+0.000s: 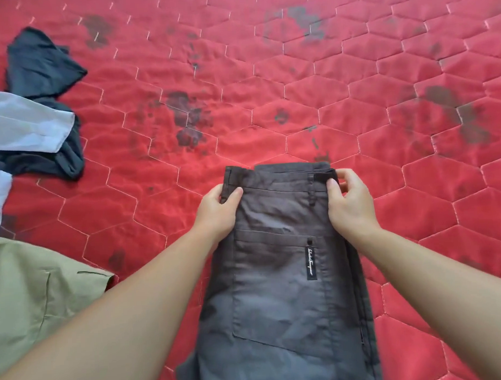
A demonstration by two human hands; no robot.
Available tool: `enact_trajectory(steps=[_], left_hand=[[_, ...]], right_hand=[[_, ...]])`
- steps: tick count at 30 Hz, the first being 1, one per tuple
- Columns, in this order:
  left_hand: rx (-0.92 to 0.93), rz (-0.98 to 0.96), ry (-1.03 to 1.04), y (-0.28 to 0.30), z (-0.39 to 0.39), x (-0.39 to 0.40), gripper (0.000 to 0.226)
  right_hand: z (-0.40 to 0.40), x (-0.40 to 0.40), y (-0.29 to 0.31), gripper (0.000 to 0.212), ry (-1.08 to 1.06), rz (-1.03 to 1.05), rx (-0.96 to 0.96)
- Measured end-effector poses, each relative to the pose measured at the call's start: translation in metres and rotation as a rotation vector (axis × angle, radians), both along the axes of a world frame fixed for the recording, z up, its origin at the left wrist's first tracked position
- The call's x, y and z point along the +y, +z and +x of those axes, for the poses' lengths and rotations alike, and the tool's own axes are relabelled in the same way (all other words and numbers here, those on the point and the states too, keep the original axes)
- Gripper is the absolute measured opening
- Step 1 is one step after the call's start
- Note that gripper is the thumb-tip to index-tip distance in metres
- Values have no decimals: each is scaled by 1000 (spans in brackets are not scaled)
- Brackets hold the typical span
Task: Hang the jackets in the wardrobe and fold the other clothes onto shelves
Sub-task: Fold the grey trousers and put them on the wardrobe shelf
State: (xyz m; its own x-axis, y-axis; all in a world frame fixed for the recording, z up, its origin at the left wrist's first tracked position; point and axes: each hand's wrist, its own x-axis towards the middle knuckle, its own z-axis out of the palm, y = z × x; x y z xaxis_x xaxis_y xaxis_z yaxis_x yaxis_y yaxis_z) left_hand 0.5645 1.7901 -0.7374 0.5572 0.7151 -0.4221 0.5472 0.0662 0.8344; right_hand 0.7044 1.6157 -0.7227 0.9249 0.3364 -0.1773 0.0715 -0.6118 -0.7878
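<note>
Dark grey trousers lie folded lengthwise on the red quilted bed cover, waistband at the far end, a black label on the back pocket. My left hand grips the waistband's left corner, thumb on top and fingers curled under the edge. My right hand pinches the waistband's right corner between thumb and fingers. The trouser legs run toward me and out of the bottom of the view.
At the left edge lie a dark navy garment, a light blue shirt over it, and an olive green garment near my left forearm. Dark stains mark the red cover in places.
</note>
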Motion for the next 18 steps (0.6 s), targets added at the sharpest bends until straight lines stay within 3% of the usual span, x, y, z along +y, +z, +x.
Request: enact_trajectory(steps=[8, 12, 18], left_hand=[[-58, 230, 204, -29, 23, 9, 14], [-104, 205, 184, -32, 26, 16, 8], [-243, 147, 86, -21, 31, 29, 2]], right_hand=[[28, 27, -30, 16, -55, 6, -61], [34, 30, -33, 21, -3, -82, -116], [33, 36, -16, 16, 45, 118, -236]])
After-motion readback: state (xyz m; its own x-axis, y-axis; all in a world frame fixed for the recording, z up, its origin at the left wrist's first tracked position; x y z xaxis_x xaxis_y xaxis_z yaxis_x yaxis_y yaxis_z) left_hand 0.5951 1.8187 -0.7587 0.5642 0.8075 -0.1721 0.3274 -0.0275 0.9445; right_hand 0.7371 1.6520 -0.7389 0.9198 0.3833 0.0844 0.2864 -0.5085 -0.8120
